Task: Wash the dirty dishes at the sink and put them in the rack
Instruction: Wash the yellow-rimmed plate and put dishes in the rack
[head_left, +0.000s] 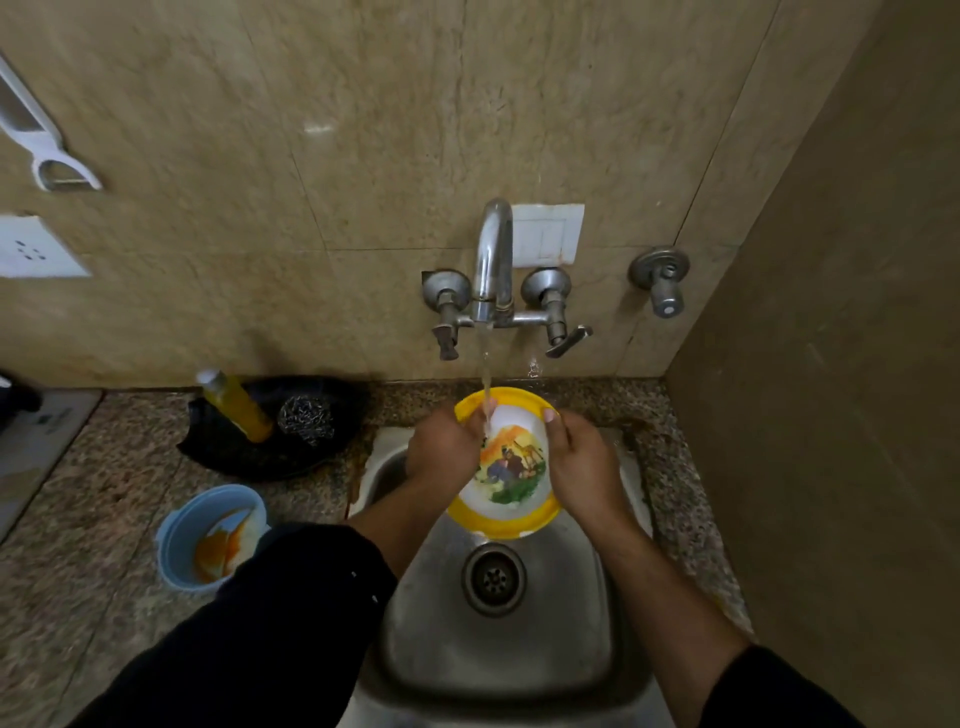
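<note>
Meanwhile both hands, left (441, 447) and right (584, 465), gripped the yellow-rimmed plate (511, 467) under running water, while the blue bowl (208, 540) waited dirty.

We see a white plastic peeler (44, 150) hanging on the beige tiled wall (260, 130), a white socket plate (36, 249) below it, a white switch plate (548, 234) behind the tap.

yellow-rimmed picture plate (511, 467) tilted under running water over sink (493, 649).
</note>
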